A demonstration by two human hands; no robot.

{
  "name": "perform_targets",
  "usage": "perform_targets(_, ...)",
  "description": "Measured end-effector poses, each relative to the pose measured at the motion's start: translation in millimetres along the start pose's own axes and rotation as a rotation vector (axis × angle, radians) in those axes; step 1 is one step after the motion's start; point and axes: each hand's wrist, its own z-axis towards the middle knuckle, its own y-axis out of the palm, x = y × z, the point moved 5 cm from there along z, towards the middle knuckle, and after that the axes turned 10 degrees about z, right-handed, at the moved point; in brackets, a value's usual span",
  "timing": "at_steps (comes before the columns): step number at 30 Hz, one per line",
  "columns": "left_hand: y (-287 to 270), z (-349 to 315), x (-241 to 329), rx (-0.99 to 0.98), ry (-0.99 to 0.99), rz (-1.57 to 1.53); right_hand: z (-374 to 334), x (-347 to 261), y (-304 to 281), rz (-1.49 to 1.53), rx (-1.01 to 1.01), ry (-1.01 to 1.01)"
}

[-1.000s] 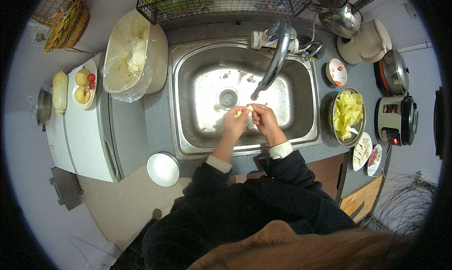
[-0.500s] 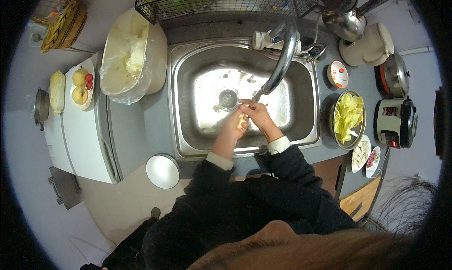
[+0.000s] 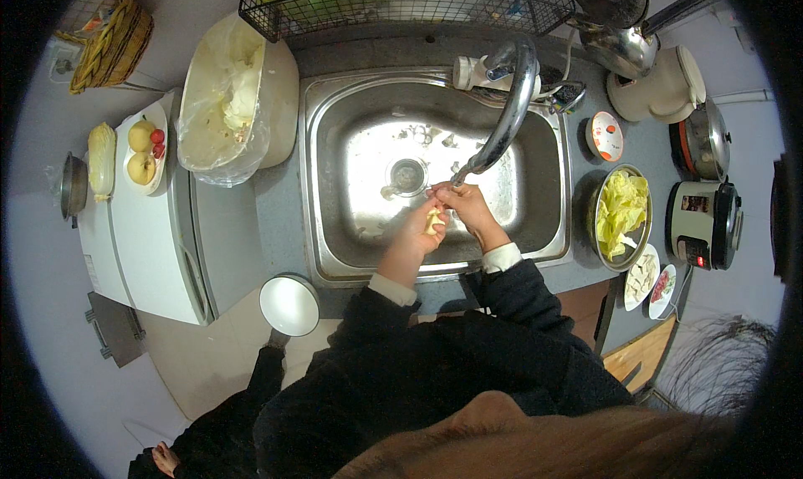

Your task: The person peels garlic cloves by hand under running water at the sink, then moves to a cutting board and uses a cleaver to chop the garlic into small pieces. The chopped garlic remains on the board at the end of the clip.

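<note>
Both my hands are over the near half of the steel sink (image 3: 311, 170), just below the tap's spout (image 3: 512, 103). In the curled fingers of my left hand (image 3: 421, 232) is a small pale yellow piece of food (image 3: 434, 221), partly hidden, so its exact kind does not show. My right hand (image 3: 468, 207) meets the left at the fingertips, thumb and fingers pinched together. Whatever lies in that pinch is too small to make out. Beyond the hands is the round drain (image 3: 407, 176), with small scraps scattered around it.
A lined bin (image 3: 280, 103) stands left of the sink. To the right are a bowl of yellow-green leaves (image 3: 621, 211), a small orange-patterned bowl (image 3: 604, 136), two small plates of food and a rice cooker (image 3: 707, 226). A white bowl (image 3: 288, 305) is at lower left, near another person's leg (image 3: 242, 404).
My hands stay together beneath the spout, with the fingers shifted slightly. At lower left, the other person's leg reaches nearer the white bowl, and that person's hand has come into view.
</note>
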Motion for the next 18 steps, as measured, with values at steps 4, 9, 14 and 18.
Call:
perform_targets(4,2,-9,2,0.134,0.167,0.316,3,6,-11,0.09,0.044,0.034)
perform_targets(9,7,-18,7,0.172,0.356,0.587,5,13,-22,-0.024,0.079,0.085)
perform_targets(14,11,-14,9,0.245,0.457,0.602,6,7,-16,0.207,0.045,0.081)
perform_targets(18,15,-13,8,0.141,0.387,0.415,6,2,-8,0.315,0.006,0.135)
